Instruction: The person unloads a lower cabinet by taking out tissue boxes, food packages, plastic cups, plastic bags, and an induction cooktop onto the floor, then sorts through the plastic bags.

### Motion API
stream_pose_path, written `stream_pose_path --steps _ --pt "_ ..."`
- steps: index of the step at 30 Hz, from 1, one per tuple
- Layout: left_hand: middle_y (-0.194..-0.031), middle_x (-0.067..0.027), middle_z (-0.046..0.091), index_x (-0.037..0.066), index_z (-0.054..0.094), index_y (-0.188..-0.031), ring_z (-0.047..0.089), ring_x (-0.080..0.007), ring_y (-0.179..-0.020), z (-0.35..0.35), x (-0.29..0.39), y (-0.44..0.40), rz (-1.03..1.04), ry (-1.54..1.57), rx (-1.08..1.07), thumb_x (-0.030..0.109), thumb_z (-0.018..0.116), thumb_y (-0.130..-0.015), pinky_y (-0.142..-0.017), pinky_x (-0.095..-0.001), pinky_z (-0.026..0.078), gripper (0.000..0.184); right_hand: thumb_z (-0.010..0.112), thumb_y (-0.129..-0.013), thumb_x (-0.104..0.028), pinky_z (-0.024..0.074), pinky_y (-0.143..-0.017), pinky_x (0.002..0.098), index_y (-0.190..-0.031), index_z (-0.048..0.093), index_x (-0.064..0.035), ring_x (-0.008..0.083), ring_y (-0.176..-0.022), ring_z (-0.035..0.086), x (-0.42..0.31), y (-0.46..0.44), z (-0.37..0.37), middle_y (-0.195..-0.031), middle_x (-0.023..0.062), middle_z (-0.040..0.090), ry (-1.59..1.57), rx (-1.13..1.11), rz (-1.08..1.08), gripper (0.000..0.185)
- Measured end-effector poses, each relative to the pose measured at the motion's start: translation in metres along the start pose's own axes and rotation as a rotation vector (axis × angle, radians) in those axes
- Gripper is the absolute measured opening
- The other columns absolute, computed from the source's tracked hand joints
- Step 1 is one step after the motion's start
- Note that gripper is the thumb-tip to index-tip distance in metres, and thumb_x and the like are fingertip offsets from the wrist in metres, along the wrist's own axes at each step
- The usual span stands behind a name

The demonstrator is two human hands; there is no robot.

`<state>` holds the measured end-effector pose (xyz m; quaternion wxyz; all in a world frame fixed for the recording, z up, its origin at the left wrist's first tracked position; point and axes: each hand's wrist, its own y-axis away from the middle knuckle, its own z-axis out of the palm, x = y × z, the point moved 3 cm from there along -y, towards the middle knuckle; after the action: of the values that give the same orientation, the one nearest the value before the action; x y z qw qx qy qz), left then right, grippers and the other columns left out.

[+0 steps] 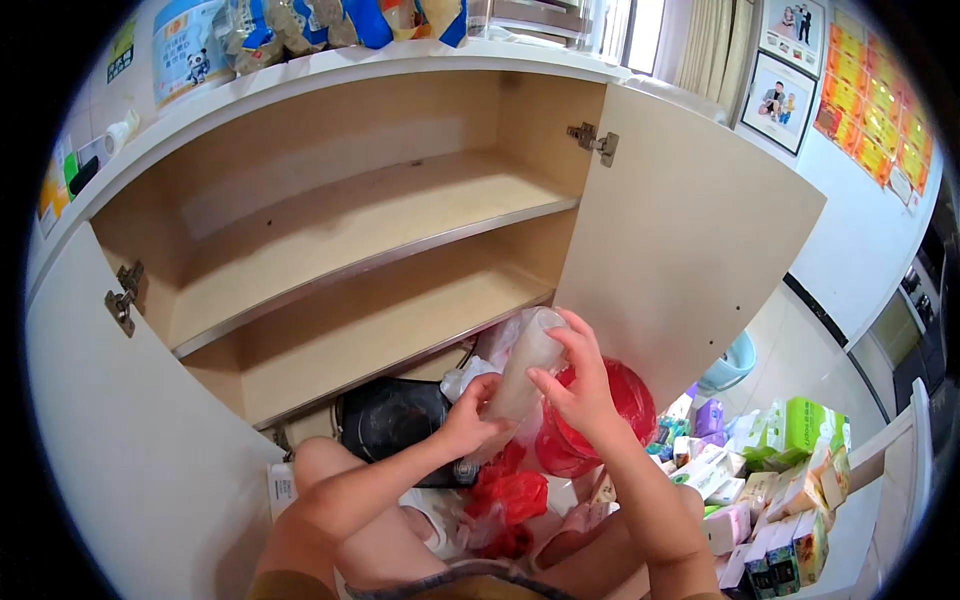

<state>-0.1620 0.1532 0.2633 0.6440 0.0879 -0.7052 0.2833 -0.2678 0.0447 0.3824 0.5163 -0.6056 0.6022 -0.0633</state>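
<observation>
A translucent whitish cylinder [527, 368], perhaps a roll of plastic or a tall container, is tilted between my two hands in front of the cabinet. My left hand [474, 420] grips its lower end. Higher up, the fingers and thumb of my right hand [578, 378] close round its right side. Just below and right of it stands a red bucket-like bin [625, 405], partly hidden by my right arm. Crumpled red plastic bags [508, 500] lie on the floor beneath my hands. To the left of my left hand sits a black bag or bin [393, 425].
An open cabinet with two bare shelves [400, 215] faces me, its left door [130, 430] and right door [680, 220] swung outward. Many boxes and tissue packs [815, 430] are piled at the right. A light-blue basin [730, 362] stands behind the right door.
</observation>
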Motion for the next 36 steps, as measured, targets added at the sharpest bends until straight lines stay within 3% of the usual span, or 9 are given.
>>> stream_pose_path --steps 6,9,11,17,21,23,26,31,36 --pt "-0.117 -0.0093 0.039 0.001 0.025 -0.122 0.039 -0.0172 -0.108 0.01 0.011 -0.016 0.032 0.002 -0.034 -0.001 0.063 -0.063 -0.091 -0.0301 0.03 0.07 0.067 -0.064 -0.016 0.0423 -0.072 0.0313 -0.096 0.045 -0.0034 0.0283 -0.093 0.048 0.014 -0.008 -0.002 -0.12 0.0179 0.034 -0.034 0.002 0.041 0.041" --pt "-0.121 -0.0094 0.037 0.0 0.018 -0.127 0.038 -0.0168 -0.11 0.019 0.024 -0.024 0.024 -0.019 -0.055 -0.003 0.062 -0.064 -0.091 -0.0297 0.031 0.076 0.066 -0.065 -0.015 0.0425 -0.066 0.0303 -0.092 0.045 -0.0018 0.0259 -0.08 0.05 0.024 -0.013 -0.007 -0.11 0.0161 0.042 -0.006 -0.018 0.117 0.037" --pt "-0.121 -0.0094 0.036 0.001 0.016 -0.127 0.038 -0.0164 -0.11 0.024 0.034 -0.031 0.002 -0.023 -0.087 -0.003 0.061 -0.065 -0.091 -0.029 0.031 0.077 0.064 -0.068 -0.013 0.0422 -0.06 0.0282 -0.09 0.046 0.0 0.0211 -0.067 0.05 0.029 -0.018 -0.011 -0.092 0.0121 0.05 -0.095 -0.065 0.226 0.032" --pt "-0.124 -0.0092 0.033 0.001 0.014 -0.128 0.035 -0.016 -0.112 0.022 0.054 -0.048 0.058 0.085 -0.161 -0.003 0.059 -0.068 -0.092 -0.0287 0.029 0.075 0.06 -0.072 -0.011 0.0406 -0.055 0.0237 -0.084 0.05 0.0014 0.0138 -0.061 0.049 0.01 -0.032 -0.03 -0.076 0.008 0.05 -0.077 -0.06 0.272 0.02" --pt "-0.128 -0.01 0.027 0.002 0.012 -0.129 0.028 -0.0168 -0.116 0.009 0.058 -0.054 0.029 0.189 -0.196 0.01 0.053 -0.077 -0.095 -0.0292 0.024 0.066 0.058 -0.074 -0.01 0.0414 -0.058 0.0239 -0.083 0.051 0.0008 0.0153 -0.066 0.051 0.019 -0.033 -0.034 -0.089 0.011 0.053 -0.259 0.004 0.386 0.016" --pt "-0.128 -0.0113 0.026 0.003 0.011 -0.129 0.027 -0.018 -0.117 0.0 0.054 -0.057 0.006 0.193 -0.281 0.031 0.045 -0.083 -0.095 -0.0295 0.022 0.064 0.057 -0.075 -0.01 0.0426 -0.06 0.024 -0.082 0.052 0.0003 0.0145 -0.07 0.053 0.021 -0.038 -0.044 -0.108 0.0143 0.048 -0.098 0.157 0.145 0.013" --pt "-0.127 -0.0111 0.028 0.002 0.011 -0.129 0.028 -0.0186 -0.117 -0.016 0.05 -0.047 -0.132 0.113 -0.304 0.036 0.044 -0.082 -0.095 -0.0297 0.022 0.066 0.056 -0.076 -0.011 0.0435 -0.061 0.0235 -0.081 0.053 0.0011 0.0142 -0.084 0.053 0.02 -0.046 -0.056 -0.12 0.0158 0.04 -0.099 0.15 0.176 0.013" --pt "-0.129 -0.0133 0.026 0.004 0.001 -0.13 0.027 -0.0225 -0.118 -0.034 0.046 -0.029 -0.176 -0.205 -0.362 0.019 0.059 -0.075 -0.096 -0.0336 0.021 0.082 0.054 -0.078 -0.014 0.0453 -0.058 0.0226 -0.081 0.054 0.0018 0.0132 -0.091 0.05 0.012 -0.06 -0.074 -0.119 0.0153 0.041 -0.407 0.302 0.35 0.016" --pt "-0.127 -0.0165 0.028 0.002 0.01 -0.129 0.03 -0.0204 -0.115 -0.053 0.082 -0.014 -0.176 -0.318 -0.311 0.026 0.066 -0.068 -0.093 -0.0311 0.026 0.086 0.051 -0.08 -0.017 0.0479 -0.058 0.0249 -0.085 0.056 0.002 0.0118 -0.081 0.052 0.006 -0.073 -0.095 -0.117 0.0156 0.042 -0.487 0.488 0.335 0.02"
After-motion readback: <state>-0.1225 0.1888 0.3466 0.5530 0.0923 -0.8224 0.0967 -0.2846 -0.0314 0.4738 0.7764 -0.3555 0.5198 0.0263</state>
